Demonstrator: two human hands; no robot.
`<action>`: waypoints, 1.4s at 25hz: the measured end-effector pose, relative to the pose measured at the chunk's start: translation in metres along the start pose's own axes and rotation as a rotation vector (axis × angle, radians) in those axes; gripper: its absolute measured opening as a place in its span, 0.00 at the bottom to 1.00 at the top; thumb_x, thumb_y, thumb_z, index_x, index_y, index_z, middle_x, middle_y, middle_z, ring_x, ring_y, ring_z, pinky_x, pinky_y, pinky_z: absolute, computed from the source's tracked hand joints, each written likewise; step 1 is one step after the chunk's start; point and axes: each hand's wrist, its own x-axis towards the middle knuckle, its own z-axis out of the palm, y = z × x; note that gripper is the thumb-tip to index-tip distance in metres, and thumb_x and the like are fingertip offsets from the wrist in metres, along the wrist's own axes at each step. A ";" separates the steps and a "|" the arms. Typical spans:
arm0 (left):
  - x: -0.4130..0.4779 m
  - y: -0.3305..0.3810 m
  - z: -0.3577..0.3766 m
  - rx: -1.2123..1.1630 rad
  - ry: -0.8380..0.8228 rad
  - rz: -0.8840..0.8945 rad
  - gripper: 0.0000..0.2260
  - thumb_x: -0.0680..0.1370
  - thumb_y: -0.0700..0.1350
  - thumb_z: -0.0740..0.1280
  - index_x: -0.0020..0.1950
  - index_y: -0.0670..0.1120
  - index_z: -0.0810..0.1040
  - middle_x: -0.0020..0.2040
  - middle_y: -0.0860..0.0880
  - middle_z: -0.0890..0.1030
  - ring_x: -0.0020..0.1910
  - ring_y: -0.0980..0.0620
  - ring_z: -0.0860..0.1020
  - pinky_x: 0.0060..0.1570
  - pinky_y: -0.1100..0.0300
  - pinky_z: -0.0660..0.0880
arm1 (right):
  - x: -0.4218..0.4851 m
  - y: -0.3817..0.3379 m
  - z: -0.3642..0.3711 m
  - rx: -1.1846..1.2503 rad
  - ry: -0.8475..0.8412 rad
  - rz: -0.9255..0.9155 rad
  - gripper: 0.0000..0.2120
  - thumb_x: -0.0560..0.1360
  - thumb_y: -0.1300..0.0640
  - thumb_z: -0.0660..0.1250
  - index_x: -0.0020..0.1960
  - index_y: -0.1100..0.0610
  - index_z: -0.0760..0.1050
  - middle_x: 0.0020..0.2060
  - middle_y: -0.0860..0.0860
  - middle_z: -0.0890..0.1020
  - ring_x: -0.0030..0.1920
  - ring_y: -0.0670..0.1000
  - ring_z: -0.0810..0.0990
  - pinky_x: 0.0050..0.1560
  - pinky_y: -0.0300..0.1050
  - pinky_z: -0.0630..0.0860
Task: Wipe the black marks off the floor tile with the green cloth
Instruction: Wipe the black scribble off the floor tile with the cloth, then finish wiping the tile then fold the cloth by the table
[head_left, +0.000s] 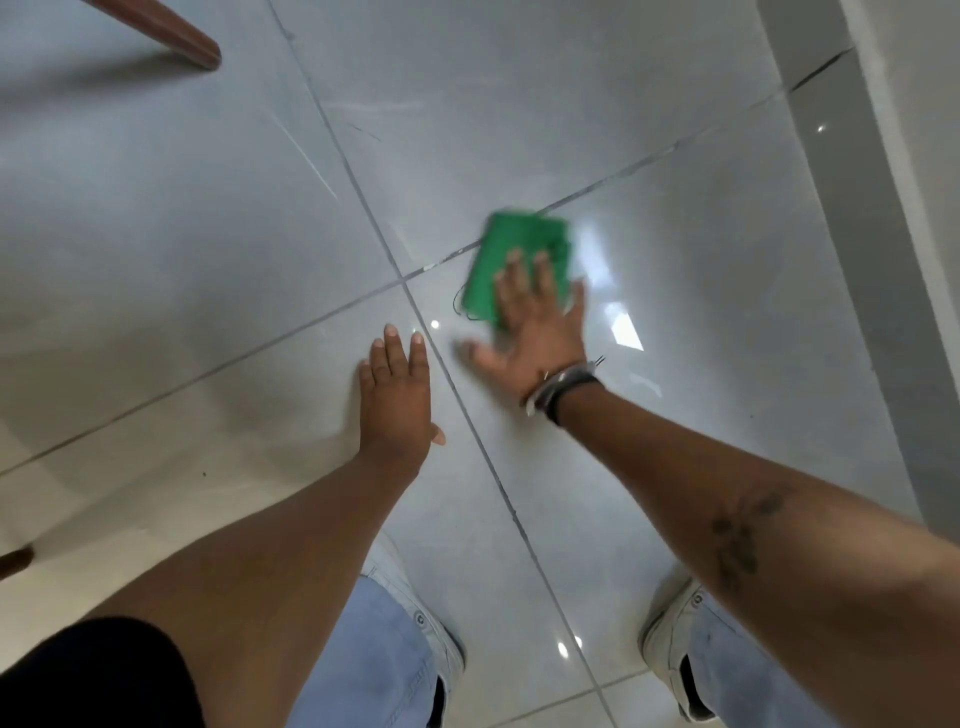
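The right hand (530, 332) lay flat and spread, palm down, with its fingers fanned out over the near right part of the green cloth (519, 265), pressing it against the floor tile (701, 312) rather than gripping it; the thumb stuck out to the left, off the cloth and close to the tile. The cloth was folded into a rough rectangle and sat under and beyond the fingertips, its far corner reaching across the grout line (613, 182) that ran up to the right. Both the cloth and the hand were blurred. A thin black mark (460, 304) curved on the tile just beside the cloth's near left edge, partly hidden by it. A dark band and a pale one circled the right wrist (563, 387). The left hand (397, 395) rested open and flat on the neighbouring tile, fingers together and pointing away, holding nothing, just left of the other grout line and near the right hand's thumb without touching it. Below, 2 knees in light blue jeans (374, 654) and 2 pale shoes (670, 639) showed at the bottom edge. A brown wooden leg (176, 36) stood at the top left, well apart from the cloth. Faint pale scratches (306, 150) crossed the far tiles.
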 end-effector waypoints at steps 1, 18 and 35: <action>0.000 -0.002 0.000 -0.011 0.016 0.014 0.60 0.63 0.59 0.77 0.79 0.42 0.41 0.80 0.35 0.43 0.79 0.37 0.48 0.77 0.44 0.50 | -0.017 0.000 0.004 -0.106 -0.074 -0.272 0.41 0.71 0.30 0.50 0.76 0.54 0.56 0.78 0.53 0.56 0.78 0.58 0.50 0.70 0.63 0.32; -0.007 -0.019 -0.014 0.014 -0.031 0.041 0.56 0.65 0.62 0.75 0.80 0.47 0.44 0.81 0.41 0.42 0.80 0.41 0.45 0.78 0.44 0.47 | -0.051 0.069 -0.003 -0.423 -0.087 -0.663 0.28 0.73 0.47 0.61 0.70 0.58 0.69 0.72 0.57 0.70 0.71 0.64 0.67 0.65 0.74 0.61; -0.331 -0.045 -0.412 -1.918 -0.045 -0.023 0.19 0.70 0.63 0.69 0.48 0.49 0.84 0.49 0.51 0.87 0.49 0.54 0.83 0.46 0.62 0.77 | -0.201 -0.082 -0.487 2.003 -0.352 0.306 0.15 0.65 0.59 0.63 0.48 0.58 0.84 0.46 0.56 0.87 0.47 0.55 0.85 0.45 0.50 0.83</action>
